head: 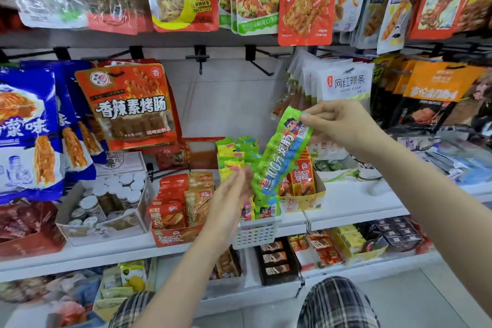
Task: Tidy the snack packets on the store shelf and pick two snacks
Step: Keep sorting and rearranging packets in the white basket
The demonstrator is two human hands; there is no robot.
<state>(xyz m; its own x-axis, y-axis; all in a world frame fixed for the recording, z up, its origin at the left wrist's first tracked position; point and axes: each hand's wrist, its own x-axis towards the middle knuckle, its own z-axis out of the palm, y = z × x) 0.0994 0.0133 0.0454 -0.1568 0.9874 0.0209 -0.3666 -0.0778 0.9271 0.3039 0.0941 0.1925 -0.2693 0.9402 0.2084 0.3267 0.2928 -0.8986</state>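
arms (415,168): bare, no sleeves in view | legs: plaid shorts (338,303) — dark-and-pale check (both knees)

Right hand (343,125) pinches green sausage packet (282,154); left hand (231,194) open.

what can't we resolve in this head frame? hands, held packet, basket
- Left hand: motion-blurred; cannot tell if its fingertips touch the green packet.
- Green packet: right hand pinches its top corner, covering the seal there; small print too small to read.
- White basket: the left forearm and the held packet hide most of its contents.
- Top-row hanging packets: cut off by the upper edge.
- Far-left packets: blurred.
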